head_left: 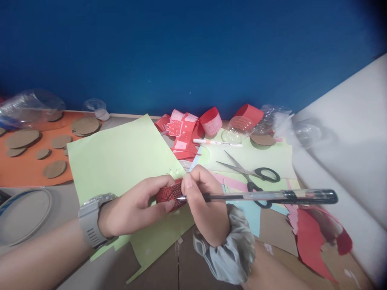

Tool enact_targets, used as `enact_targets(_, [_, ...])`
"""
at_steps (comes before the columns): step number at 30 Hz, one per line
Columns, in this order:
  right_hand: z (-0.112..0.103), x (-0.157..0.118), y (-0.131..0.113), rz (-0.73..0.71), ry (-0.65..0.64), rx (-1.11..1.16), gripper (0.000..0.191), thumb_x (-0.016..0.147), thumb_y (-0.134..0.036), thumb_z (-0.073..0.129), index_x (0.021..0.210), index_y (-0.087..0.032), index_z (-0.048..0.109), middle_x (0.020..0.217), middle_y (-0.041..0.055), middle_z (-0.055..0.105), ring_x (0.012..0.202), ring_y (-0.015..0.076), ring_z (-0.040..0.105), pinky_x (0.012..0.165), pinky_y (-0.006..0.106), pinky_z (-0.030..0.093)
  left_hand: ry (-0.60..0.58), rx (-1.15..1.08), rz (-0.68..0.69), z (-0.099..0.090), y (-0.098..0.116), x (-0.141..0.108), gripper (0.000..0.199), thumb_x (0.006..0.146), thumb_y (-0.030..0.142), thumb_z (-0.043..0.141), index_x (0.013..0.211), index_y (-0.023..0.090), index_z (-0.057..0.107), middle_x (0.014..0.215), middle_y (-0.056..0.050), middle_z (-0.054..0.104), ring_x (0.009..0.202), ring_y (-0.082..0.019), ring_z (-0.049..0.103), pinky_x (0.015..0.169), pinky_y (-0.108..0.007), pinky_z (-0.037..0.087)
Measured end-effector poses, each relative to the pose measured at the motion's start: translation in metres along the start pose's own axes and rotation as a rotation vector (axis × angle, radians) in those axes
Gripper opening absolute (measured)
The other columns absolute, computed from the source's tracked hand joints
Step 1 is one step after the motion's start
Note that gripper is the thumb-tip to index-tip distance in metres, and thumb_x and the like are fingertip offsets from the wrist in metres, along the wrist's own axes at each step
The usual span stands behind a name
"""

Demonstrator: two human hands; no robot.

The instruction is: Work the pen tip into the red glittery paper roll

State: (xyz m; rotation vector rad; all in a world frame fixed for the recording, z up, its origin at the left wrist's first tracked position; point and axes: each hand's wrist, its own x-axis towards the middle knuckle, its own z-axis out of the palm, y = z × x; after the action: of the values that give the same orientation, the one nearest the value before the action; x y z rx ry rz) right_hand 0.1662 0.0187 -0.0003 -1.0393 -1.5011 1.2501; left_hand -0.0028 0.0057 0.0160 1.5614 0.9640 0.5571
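Shows at far left a clear plastic bottle (33, 106) along the back edge of an orange sheet (30, 171), with several brown cardboard discs (54, 169) spread on the latter. Shows, nearer, a pale round hoop (48, 209). Continues rightward with a light green sheet (115, 161), under the left hand (139, 205). Wears a grey watch (94, 219) on that wrist. Pinches with the left thumb and fingers a red-and-black patterned band (167, 197), curved and raised at centre, between both hands. Pinches with the right hand (205, 205) a pen (260, 196) close to the tip, aimed left at the band, barrel slanting away right. Cannot confirm, through blur, contact of tip with band. Wears a grey fabric band (236, 245) on the right wrist. Shows beyond, to the right, a white marker (216, 143), then open scissors (267, 174) on layered paper, partly behind the pen. Ends at right with a torn red paper piece (314, 237).
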Motion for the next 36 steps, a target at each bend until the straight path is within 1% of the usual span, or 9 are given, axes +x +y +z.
enact_targets(6, [-0.0018,-0.0005,-0.0001,0.009,-0.014,0.03,0.029,0.089,-0.016,0.045,0.062,-0.021,0.034,0.057,-0.0063,0.031,0.053,0.0089,0.031,0.049,0.024,0.027,-0.011,-0.059,0.008,-0.0003,-0.003,0.0001,0.01,0.092,0.01,0.044,0.085,0.016,0.049,0.077,0.003,0.05,0.07,-0.012,0.046,0.065,-0.022,0.038])
enact_targets(13, [-0.0024,-0.0017,-0.0025,-0.017,-0.054,0.029,0.031,0.089,-0.019,0.047,0.062,-0.021,0.032,0.056,-0.0068,0.029,0.051,0.0081,0.029,0.047,0.024,0.025,-0.012,-0.078,0.032,-0.001,-0.0064,-0.0021,0.013,0.092,0.009,0.044,0.083,0.017,0.047,0.074,0.005,0.046,0.067,-0.01,0.041,0.063,-0.02,0.036])
enact_targets(19, [-0.0018,-0.0021,-0.0013,-0.006,-0.049,-0.029,0.029,0.088,-0.018,0.046,0.062,-0.021,0.034,0.055,-0.0067,0.029,0.05,0.0084,0.028,0.046,0.024,0.024,-0.013,-0.089,0.039,-0.0011,-0.0057,-0.0004,0.013,0.093,0.008,0.043,0.084,0.017,0.048,0.075,0.005,0.047,0.068,-0.01,0.042,0.064,-0.02,0.036])
enact_targets(24, [-0.0027,-0.0022,-0.0022,-0.004,-0.071,-0.032,0.029,0.088,-0.018,0.045,0.062,-0.022,0.033,0.055,-0.0062,0.029,0.05,0.0094,0.028,0.046,0.025,0.025,-0.002,-0.103,0.014,-0.0002,-0.0011,0.0012,0.012,0.093,0.011,0.044,0.083,0.016,0.048,0.074,0.005,0.047,0.067,-0.01,0.041,0.062,-0.021,0.036])
enact_targets(28, [-0.0025,-0.0031,-0.0018,0.005,-0.055,-0.027,0.03,0.091,-0.022,0.045,0.063,-0.023,0.034,0.056,-0.0048,0.03,0.051,0.0119,0.029,0.046,0.027,0.025,-0.001,-0.09,0.012,-0.0003,0.0006,0.0008,0.012,0.092,0.012,0.045,0.082,0.016,0.048,0.073,0.004,0.047,0.066,-0.011,0.042,0.062,-0.021,0.036])
enact_targets(32, [-0.0025,-0.0034,-0.0013,0.025,-0.084,-0.014,0.03,0.091,-0.023,0.044,0.063,-0.023,0.034,0.056,-0.0041,0.031,0.052,0.0134,0.028,0.047,0.029,0.025,-0.001,-0.076,0.01,-0.0004,0.0003,0.0001,0.012,0.091,0.011,0.045,0.081,0.016,0.048,0.073,0.004,0.046,0.066,-0.011,0.041,0.061,-0.021,0.036])
enact_targets(36, [-0.0025,-0.0022,-0.0019,0.047,-0.069,0.013,0.031,0.09,-0.022,0.045,0.063,-0.024,0.032,0.056,-0.0038,0.03,0.051,0.014,0.028,0.048,0.03,0.024,0.007,-0.082,-0.013,-0.0007,0.0004,0.0006,0.012,0.093,0.017,0.045,0.082,0.016,0.048,0.073,0.004,0.047,0.066,-0.011,0.042,0.061,-0.022,0.037])
